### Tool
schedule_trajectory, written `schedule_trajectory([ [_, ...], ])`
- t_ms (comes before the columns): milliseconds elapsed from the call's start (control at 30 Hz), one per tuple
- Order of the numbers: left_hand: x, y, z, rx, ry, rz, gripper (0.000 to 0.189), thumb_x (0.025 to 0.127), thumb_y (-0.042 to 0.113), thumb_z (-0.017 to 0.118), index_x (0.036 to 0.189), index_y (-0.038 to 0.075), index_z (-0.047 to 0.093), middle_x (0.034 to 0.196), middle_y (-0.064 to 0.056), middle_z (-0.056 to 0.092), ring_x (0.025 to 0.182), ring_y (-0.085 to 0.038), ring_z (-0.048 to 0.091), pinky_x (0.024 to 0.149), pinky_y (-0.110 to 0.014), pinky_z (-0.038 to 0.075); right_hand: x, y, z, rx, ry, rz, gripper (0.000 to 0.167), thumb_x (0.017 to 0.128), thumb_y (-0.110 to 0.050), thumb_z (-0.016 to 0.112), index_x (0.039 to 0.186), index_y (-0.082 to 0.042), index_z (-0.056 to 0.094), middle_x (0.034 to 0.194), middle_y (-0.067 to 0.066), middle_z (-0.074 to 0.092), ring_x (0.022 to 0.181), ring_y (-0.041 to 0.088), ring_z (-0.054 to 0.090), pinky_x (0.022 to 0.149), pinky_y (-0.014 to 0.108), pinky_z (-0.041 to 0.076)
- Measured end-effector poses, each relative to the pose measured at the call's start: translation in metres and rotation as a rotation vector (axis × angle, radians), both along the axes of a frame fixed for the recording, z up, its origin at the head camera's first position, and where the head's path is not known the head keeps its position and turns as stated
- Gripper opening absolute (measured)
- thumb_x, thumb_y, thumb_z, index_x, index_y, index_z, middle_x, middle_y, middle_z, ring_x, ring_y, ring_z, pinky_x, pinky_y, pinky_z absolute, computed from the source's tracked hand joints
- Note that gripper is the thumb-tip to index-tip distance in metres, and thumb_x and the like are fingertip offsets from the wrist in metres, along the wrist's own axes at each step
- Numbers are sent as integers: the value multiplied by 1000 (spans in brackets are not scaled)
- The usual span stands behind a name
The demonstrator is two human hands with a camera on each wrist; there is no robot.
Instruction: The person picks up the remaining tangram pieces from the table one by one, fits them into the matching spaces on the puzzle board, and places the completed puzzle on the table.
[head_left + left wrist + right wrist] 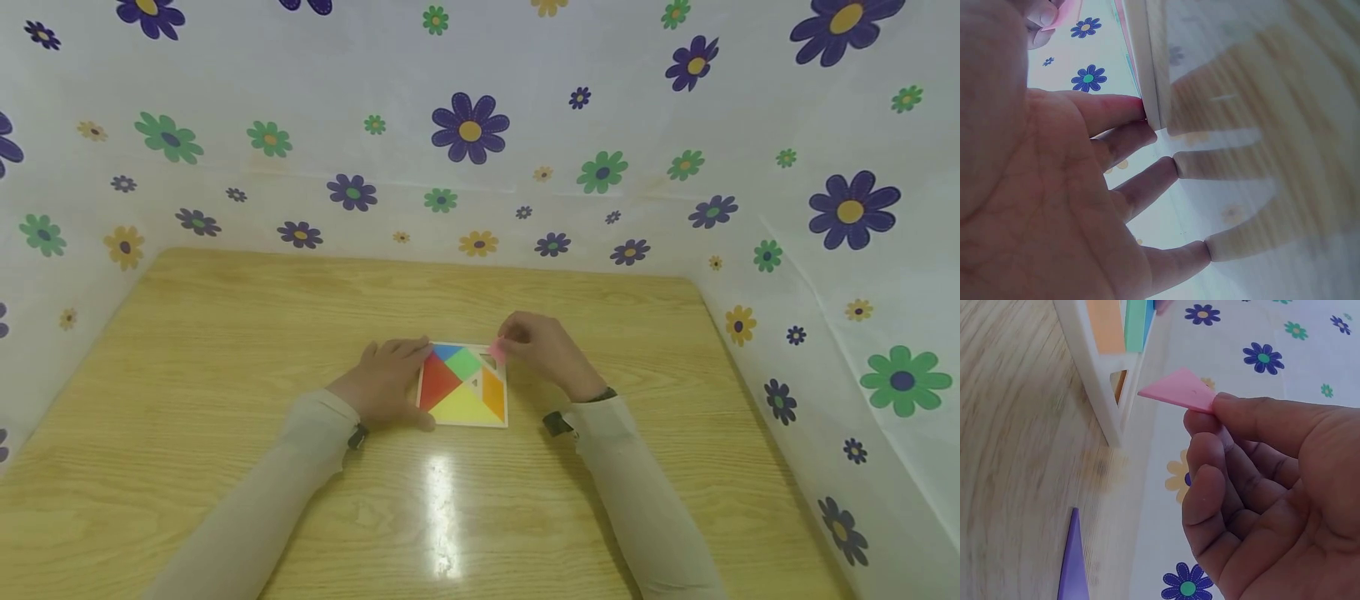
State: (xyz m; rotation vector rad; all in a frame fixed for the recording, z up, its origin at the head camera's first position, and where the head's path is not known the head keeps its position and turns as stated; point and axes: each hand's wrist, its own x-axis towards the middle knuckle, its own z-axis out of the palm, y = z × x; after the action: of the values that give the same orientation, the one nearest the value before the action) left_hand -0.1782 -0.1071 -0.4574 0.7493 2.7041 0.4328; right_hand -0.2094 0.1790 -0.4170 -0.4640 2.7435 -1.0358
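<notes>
A square tangram board [1088, 381] with a pale rim lies on the table in the head view. In it sit a red triangle [438, 382], a yellow triangle [468, 407], a blue triangle [445, 351], a green square [463, 363] and an orange parallelogram [492, 393]. Two triangular recesses with cut-outs show at its right side. My left hand [382, 383] steadies the board's left edge, fingers spread. Over the upper right corner, my right hand [551, 354] pinches a pink triangle [1182, 390] between thumb and forefinger, above the board's surface.
A purple triangle [1074, 569] lies on the wooden table [300, 292] near the board in the right wrist view. A flower-patterned white sheet [510, 167] rises behind the table's back edge and along both sides.
</notes>
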Motion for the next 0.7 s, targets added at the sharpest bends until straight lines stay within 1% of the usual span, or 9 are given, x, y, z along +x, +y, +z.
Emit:
schedule_trajectory([
  [133, 1, 0, 0, 8, -9, 5, 121, 75, 70, 79, 165, 11, 24, 172, -6, 22, 156, -34, 21, 123, -69, 13, 1, -1, 0, 0, -12, 9, 11, 99, -18, 70, 107, -11, 70, 101, 4, 72, 96, 24, 65, 94, 43, 56],
  [300, 1, 0, -1, 7, -6, 5, 121, 75, 70, 79, 165, 11, 24, 172, -7, 22, 156, -35, 21, 123, -69, 13, 2, -4, -2, -21, -39, 25, 9, 98, -16, 71, 105, -11, 70, 99, 4, 72, 94, 24, 65, 92, 42, 56],
  [467, 0, 0, -2, 5, 1, 3, 121, 74, 71, 78, 165, 11, 25, 172, -7, 23, 156, -35, 22, 122, -69, 13, 4, -10, -5, -58, -90, 38, 7, 98, -16, 72, 104, -11, 70, 98, 3, 71, 91, 23, 64, 86, 38, 57],
  [567, 0, 0, -2, 8, -4, 5, 121, 74, 72, 78, 165, 11, 25, 172, -7, 22, 156, -35, 21, 123, -69, 13, 5, -14, -6, -76, -127, 61, 8, 98, -18, 72, 103, -13, 69, 97, 2, 71, 91, 22, 64, 83, 36, 57],
  [700, 0, 0, -1, 9, -12, 10, 122, 74, 72, 78, 165, 12, 24, 172, -6, 22, 156, -34, 20, 123, -69, 12, 6, -17, -9, -85, -149, 92, 8, 98, -20, 73, 101, -14, 69, 95, 1, 71, 89, 21, 63, 82, 35, 56],
])
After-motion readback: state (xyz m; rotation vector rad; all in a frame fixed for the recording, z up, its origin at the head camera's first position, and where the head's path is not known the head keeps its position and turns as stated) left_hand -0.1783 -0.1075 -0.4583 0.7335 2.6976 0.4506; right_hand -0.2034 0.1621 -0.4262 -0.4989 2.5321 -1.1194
